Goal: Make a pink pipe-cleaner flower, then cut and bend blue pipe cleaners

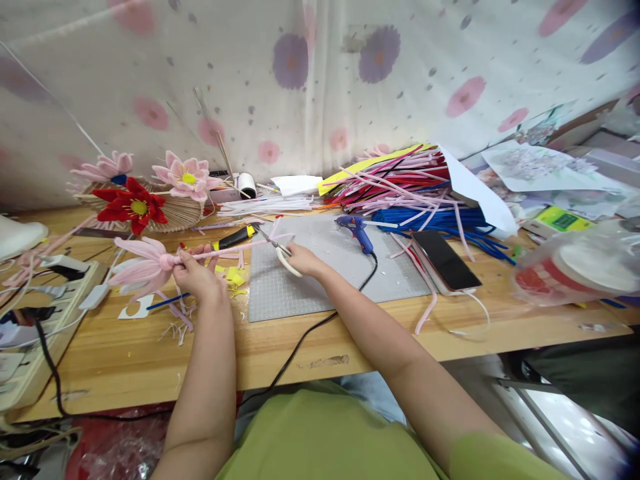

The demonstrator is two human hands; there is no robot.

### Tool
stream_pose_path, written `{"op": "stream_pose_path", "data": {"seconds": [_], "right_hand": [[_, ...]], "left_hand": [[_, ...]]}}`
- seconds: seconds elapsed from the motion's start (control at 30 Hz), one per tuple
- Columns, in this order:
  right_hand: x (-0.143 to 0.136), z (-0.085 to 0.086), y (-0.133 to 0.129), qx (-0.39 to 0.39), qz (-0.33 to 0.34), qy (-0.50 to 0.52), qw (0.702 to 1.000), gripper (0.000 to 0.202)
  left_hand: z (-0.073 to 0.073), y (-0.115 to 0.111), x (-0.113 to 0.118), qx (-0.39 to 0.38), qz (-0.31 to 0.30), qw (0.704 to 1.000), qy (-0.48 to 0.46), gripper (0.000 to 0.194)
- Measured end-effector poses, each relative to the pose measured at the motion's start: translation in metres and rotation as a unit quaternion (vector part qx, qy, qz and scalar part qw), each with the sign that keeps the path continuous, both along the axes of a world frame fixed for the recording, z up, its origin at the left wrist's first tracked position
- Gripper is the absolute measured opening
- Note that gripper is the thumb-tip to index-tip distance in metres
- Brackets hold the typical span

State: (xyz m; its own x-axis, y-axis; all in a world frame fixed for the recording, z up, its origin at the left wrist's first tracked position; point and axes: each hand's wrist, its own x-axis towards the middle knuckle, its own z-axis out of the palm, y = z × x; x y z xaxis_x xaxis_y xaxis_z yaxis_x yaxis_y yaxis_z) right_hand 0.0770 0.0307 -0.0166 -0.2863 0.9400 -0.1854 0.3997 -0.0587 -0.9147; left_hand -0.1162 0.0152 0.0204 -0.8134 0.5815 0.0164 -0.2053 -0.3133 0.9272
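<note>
My left hand (pixel 197 272) is closed around the stem of a pink pipe-cleaner flower (pixel 145 265), just right of its petals. The flower lies sideways, petals to the left, and its pink stem runs right over the grey cutting mat (pixel 310 293). My right hand (pixel 303 259) grips scissors (pixel 287 263) with pale handles. Their blades point up and left at the far part of the stem; whether they touch it I cannot tell. A yellow and black utility knife (pixel 235 237) lies behind the stem, and yellow scraps (pixel 234 276) lie near my left hand.
A blue glue gun (pixel 356 232) rests on the mat, its black cord trailing to the front edge. Finished flowers (pixel 135 207) stand at back left, pipe cleaners (pixel 395 180) at back right. A phone (pixel 445 260), plastic tub (pixel 580 263) and power strip (pixel 55 333) flank the workspace.
</note>
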Motion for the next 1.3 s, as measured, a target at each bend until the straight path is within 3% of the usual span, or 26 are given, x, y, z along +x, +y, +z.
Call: {"op": "stream_pose_path", "data": {"seconds": [0.07,0.13,0.3,0.4,0.47,0.53,0.6,0.63,0.7,0.77,0.8,0.87,0.97,1.13,1.23,1.3], "right_hand": [[0.0,0.002,0.001,0.013,-0.082,-0.127,0.988,0.016],[0.002,0.005,0.001,0.004,-0.104,-0.231,0.967,0.025],[0.011,0.011,-0.001,0.082,-0.012,-0.289,0.954,0.036],[0.018,0.017,0.006,0.067,0.075,-0.202,0.974,0.033],[0.022,0.02,0.011,-0.021,0.15,-0.063,0.986,0.034],[0.027,0.024,0.014,-0.132,0.221,0.083,0.963,0.038],[0.029,0.026,0.016,-0.189,0.24,0.169,0.937,0.041],[0.03,0.027,0.018,-0.18,0.224,0.186,0.94,0.04],[0.033,0.026,0.022,-0.105,0.137,0.157,0.972,0.036],[0.036,0.025,0.027,-0.001,0.027,0.026,0.999,0.031],[0.039,0.024,0.029,0.046,-0.015,-0.065,0.997,0.028],[0.046,0.022,0.031,0.112,-0.059,-0.239,0.963,0.022],[0.055,0.018,0.028,0.14,-0.066,-0.373,0.915,0.022],[0.062,0.008,0.022,0.152,-0.112,-0.407,0.894,0.036],[0.061,0.007,0.023,0.19,-0.11,-0.394,0.893,0.027],[0.054,0.01,0.021,0.219,-0.097,-0.332,0.912,0.017]], "left_hand": [[0.006,-0.002,0.0,0.033,0.034,0.998,0.043,0.009],[0.012,-0.003,-0.003,0.062,0.057,0.993,0.081,0.007],[0.016,-0.005,-0.01,0.056,0.045,0.996,0.06,0.008],[0.011,-0.004,-0.012,0.047,0.046,0.997,0.038,0.008],[0.008,-0.004,-0.017,0.048,0.045,0.997,0.027,0.009],[0.006,-0.004,-0.024,0.043,0.035,0.998,0.019,0.009],[0.006,-0.004,-0.031,0.038,0.027,0.999,0.017,0.009],[0.005,-0.004,-0.034,0.038,0.029,0.999,0.017,0.009],[0.004,-0.004,-0.037,0.039,0.031,0.999,0.018,0.01],[0.003,-0.005,-0.038,0.04,0.026,0.999,0.023,0.011],[0.003,-0.004,-0.037,0.039,0.018,0.999,0.022,0.011],[0.003,-0.004,-0.034,0.04,0.014,0.999,0.006,0.012],[0.004,-0.003,-0.031,0.051,0.01,0.998,-0.029,0.013],[0.001,0.0,-0.024,0.057,-0.035,0.997,-0.027,0.014],[0.0,0.001,-0.02,0.076,-0.097,0.992,0.001,0.014],[-0.002,0.003,-0.017,0.078,-0.123,0.989,0.015,0.014]]}}
